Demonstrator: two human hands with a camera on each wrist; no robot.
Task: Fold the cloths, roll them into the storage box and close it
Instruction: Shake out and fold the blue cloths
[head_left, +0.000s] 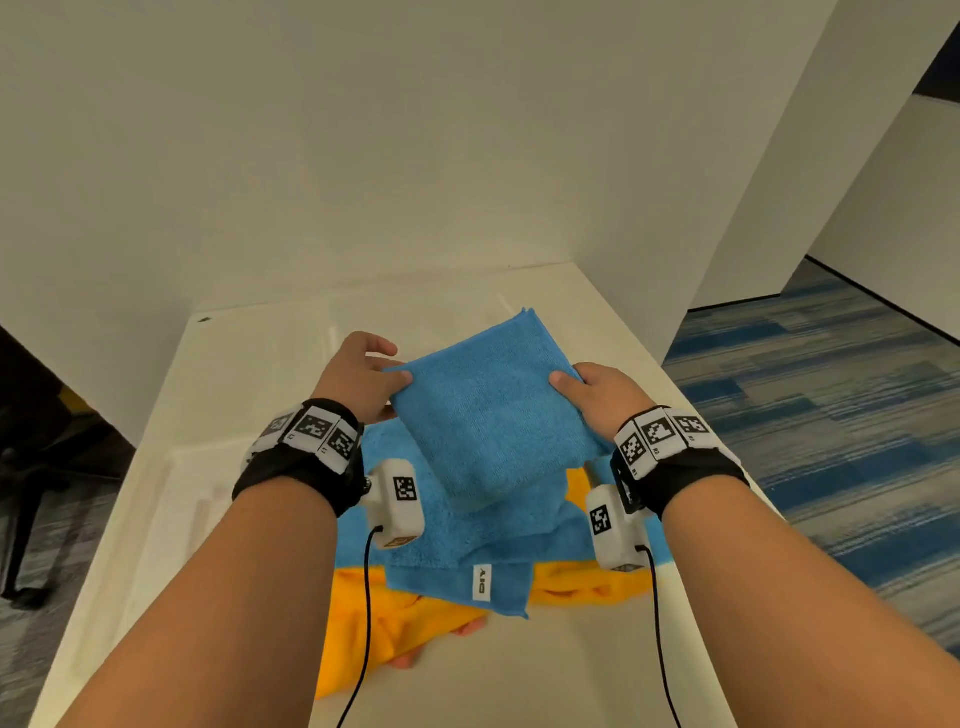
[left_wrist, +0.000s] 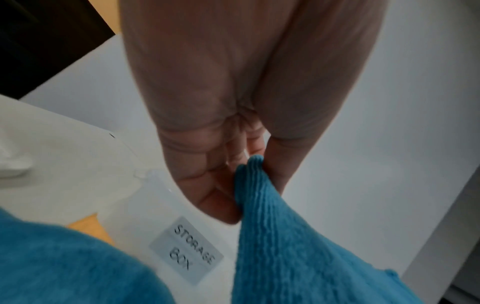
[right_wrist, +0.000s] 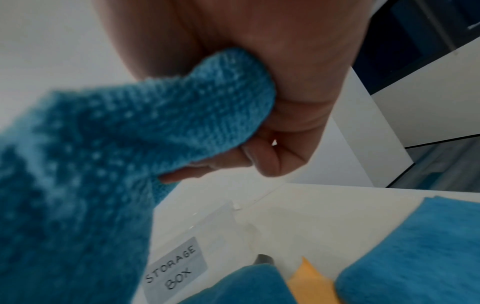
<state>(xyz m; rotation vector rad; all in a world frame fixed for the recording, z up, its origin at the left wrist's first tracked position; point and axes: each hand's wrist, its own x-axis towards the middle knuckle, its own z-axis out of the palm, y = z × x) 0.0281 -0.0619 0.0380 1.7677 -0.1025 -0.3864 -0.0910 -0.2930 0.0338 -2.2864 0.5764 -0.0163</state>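
Note:
I hold a folded blue cloth in the air over the white table. My left hand pinches its left corner between thumb and fingers. My right hand grips its right edge, thumb on top. Under the cloth stands a clear storage box with a "STORAGE BOX" label; in the head view the cloth hides most of it. Another blue cloth lies spread below, over an orange cloth.
A white wall rises just behind the table's far edge. The clear box lid seems to lie at the table's left. Blue patterned carpet runs along the right, and a dark chair base stands at the left.

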